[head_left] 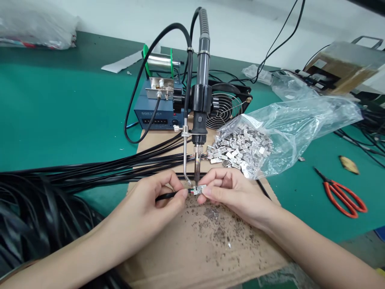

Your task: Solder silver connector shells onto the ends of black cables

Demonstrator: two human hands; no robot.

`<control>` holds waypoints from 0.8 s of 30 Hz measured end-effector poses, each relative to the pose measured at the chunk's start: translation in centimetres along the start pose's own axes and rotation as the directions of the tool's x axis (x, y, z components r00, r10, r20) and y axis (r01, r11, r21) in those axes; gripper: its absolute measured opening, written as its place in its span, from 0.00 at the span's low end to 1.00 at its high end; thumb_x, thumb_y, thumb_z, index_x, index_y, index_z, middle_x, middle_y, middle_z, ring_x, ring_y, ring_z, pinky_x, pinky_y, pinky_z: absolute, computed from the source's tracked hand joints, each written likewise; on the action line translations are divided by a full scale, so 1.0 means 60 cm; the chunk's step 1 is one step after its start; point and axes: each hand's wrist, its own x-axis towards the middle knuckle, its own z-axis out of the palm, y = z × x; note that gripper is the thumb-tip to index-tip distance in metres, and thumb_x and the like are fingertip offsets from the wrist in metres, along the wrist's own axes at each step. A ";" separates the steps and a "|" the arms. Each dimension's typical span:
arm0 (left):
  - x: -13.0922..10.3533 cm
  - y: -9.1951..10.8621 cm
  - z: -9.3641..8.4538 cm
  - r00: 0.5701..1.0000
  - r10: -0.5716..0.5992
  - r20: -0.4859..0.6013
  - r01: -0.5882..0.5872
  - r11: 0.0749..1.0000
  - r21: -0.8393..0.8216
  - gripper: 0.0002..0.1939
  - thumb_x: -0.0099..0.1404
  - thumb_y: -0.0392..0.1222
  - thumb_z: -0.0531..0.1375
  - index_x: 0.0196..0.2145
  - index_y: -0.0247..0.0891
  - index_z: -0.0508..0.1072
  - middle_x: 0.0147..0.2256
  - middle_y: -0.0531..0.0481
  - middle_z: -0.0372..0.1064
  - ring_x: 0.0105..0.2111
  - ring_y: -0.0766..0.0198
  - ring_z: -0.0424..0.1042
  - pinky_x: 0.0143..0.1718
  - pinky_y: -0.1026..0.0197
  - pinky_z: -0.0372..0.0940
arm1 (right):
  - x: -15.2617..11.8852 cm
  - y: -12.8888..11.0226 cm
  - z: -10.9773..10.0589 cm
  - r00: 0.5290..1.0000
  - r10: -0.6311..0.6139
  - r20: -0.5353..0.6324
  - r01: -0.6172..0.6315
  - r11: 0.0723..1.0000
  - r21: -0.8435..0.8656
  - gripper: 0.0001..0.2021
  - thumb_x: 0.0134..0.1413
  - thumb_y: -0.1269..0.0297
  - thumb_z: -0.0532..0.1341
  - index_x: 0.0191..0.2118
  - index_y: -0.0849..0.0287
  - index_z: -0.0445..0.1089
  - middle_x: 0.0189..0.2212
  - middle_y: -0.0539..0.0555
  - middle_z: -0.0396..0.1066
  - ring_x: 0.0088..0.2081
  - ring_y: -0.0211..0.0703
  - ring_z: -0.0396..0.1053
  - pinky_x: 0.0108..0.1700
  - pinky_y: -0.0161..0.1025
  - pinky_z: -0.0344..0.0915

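My left hand pinches a black cable close to its stripped end, where thin coloured wires show. Between the fingertips of my right hand is a small silver USB connector, its back end meeting those wires. Directly above, the tip of a mounted soldering iron points down at the connector and appears to touch it. A thin metal solder feed tube ends just left of the tip. Whether the wires are joined to the connector I cannot tell.
Loose USB connectors spill from a clear plastic bag at right. Behind stand a blue solder feeder, a solder spool and a fan. Black cables heap at left. Red-handled cutters lie right of the cardboard.
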 end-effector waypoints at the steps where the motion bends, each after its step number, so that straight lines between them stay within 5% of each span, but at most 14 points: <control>1: 0.001 -0.001 -0.001 1.000 0.000 0.009 0.000 1.000 0.009 0.11 0.59 0.47 0.57 0.24 0.40 0.67 0.18 0.60 0.58 0.20 0.69 0.54 0.20 0.70 0.51 | 0.000 0.000 0.000 1.000 -0.001 -0.003 0.001 1.000 -0.006 0.06 0.47 0.68 0.73 0.30 0.59 0.76 0.23 0.50 0.80 0.26 0.32 0.74 0.31 0.29 0.66; 13: -0.001 0.002 -0.002 1.000 -0.008 0.026 0.009 1.000 -0.028 0.12 0.61 0.48 0.57 0.26 0.39 0.71 0.21 0.57 0.63 0.23 0.67 0.58 0.23 0.68 0.52 | 0.001 -0.004 0.009 0.998 -0.025 -0.049 0.019 0.992 -0.125 0.07 0.45 0.70 0.72 0.28 0.59 0.73 0.23 0.50 0.78 0.22 0.34 0.67 0.26 0.34 0.60; 24: 0.001 0.013 0.001 1.000 -0.006 0.014 0.005 1.000 0.029 0.11 0.60 0.46 0.57 0.25 0.39 0.70 0.21 0.57 0.64 0.21 0.69 0.55 0.21 0.70 0.50 | 0.002 -0.003 0.003 1.000 0.010 -0.008 -0.010 0.999 -0.034 0.11 0.39 0.68 0.76 0.29 0.58 0.75 0.23 0.50 0.78 0.24 0.35 0.71 0.29 0.34 0.62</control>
